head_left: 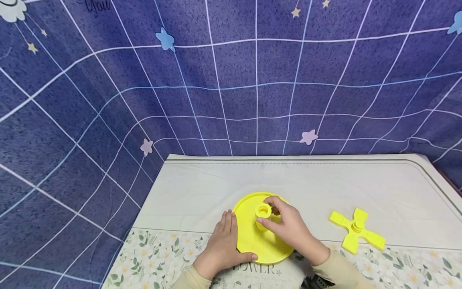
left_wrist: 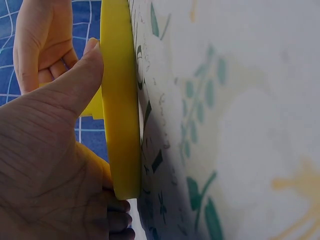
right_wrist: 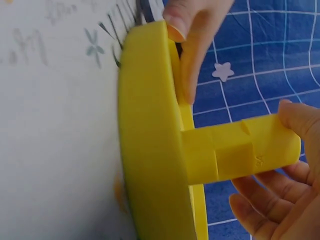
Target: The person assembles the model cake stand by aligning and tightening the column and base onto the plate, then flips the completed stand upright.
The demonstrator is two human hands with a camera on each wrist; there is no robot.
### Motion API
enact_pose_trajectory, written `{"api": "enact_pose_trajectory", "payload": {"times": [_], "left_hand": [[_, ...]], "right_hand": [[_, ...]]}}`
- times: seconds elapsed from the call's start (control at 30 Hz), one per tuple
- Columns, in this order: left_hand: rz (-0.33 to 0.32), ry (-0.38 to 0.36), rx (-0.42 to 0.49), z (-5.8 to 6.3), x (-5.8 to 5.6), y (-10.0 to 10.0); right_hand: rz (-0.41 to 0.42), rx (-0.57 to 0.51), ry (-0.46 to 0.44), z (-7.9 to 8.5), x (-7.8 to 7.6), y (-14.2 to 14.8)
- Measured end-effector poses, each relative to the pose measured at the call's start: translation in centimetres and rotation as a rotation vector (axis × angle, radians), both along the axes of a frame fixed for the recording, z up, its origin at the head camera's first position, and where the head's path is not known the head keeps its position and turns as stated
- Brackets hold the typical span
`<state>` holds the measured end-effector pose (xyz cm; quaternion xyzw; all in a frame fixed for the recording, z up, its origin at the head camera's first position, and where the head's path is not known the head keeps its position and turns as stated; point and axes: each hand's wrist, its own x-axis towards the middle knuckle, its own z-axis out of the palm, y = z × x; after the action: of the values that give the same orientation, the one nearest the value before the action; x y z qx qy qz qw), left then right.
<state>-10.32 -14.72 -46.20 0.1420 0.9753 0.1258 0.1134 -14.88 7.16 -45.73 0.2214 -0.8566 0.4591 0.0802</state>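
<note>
A round yellow tray (head_left: 252, 249) with a raised rim lies flat on the table. From its middle rises a yellow hollow post (head_left: 264, 224), its round opening facing up. My right hand (head_left: 294, 226) grips the top of this post with thumb and fingers; the right wrist view shows the post (right_wrist: 240, 150) meeting the tray. My left hand (head_left: 226, 241) lies along the tray's left edge, fingers straight and together, thumb resting at the near rim. In the left wrist view that thumb (left_wrist: 85, 70) touches the rim.
To the right lies a yellow four-armed cross piece (head_left: 357, 230) with a stubby knob at its centre. A white and floral cloth (head_left: 202, 180) covers the table. Behind and to the left hangs a blue grid-patterned curtain (head_left: 231, 100) with stars.
</note>
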Motion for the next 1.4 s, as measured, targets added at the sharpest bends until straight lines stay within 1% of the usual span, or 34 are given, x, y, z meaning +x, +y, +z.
{"api": "enact_pose_trajectory", "payload": {"times": [0.07, 0.17, 0.23, 0.37, 0.43, 0.5, 0.6, 0.67, 0.73, 0.8, 0.97, 1.13, 1.2, 1.4], "left_hand": [[-0.001, 0.002, -0.008, 0.0, 0.0, 0.0], [-0.003, 0.004, -0.016, 0.1, 0.0, 0.0], [-0.003, 0.004, -0.014, 0.0, 0.0, 0.0], [-0.003, 0.002, -0.004, 0.0, 0.0, 0.0], [-0.005, 0.003, -0.002, 0.0, -0.1, 0.0], [-0.007, 0.004, -0.001, 0.0, 0.0, 0.0], [-0.004, 0.0, 0.002, 0.0, 0.0, 0.0], [-0.001, -0.006, 0.008, 0.0, 0.0, 0.0], [0.001, -0.01, 0.013, 0.0, 0.0, 0.0], [0.001, -0.012, 0.018, 0.0, 0.0, 0.0], [0.0, -0.008, 0.016, 0.1, 0.1, 0.0], [-0.001, -0.003, 0.009, 0.1, 0.1, 0.0], [-0.002, -0.003, 0.012, 0.1, 0.0, 0.0], [-0.002, -0.002, 0.011, 0.1, 0.0, 0.0]], "right_hand": [[-0.025, 0.013, 0.003, -0.1, 0.1, -0.2], [-0.041, 0.025, 0.004, 0.0, 0.3, -0.3], [-0.038, 0.039, 0.012, 0.2, 0.3, -0.3], [-0.007, 0.081, 0.065, 0.6, 0.2, 0.0], [0.036, 0.08, 0.083, 0.8, 0.0, 0.2], [0.105, 0.058, 0.082, 0.9, -0.2, 0.5], [0.224, 0.015, 0.042, 1.0, -0.7, 0.9], [0.282, 0.002, 0.013, 0.9, -1.0, 1.1], [0.312, -0.003, -0.016, 0.8, -1.1, 1.3], [0.32, -0.004, -0.034, 0.7, -1.2, 1.4], [0.285, -0.005, -0.04, 0.5, -1.3, 1.2], [0.224, -0.003, -0.012, 0.4, -0.9, 1.0], [0.187, -0.001, 0.004, 0.3, -0.8, 0.8], [0.04, 0.025, 0.04, 0.2, -0.1, 0.1]]}}
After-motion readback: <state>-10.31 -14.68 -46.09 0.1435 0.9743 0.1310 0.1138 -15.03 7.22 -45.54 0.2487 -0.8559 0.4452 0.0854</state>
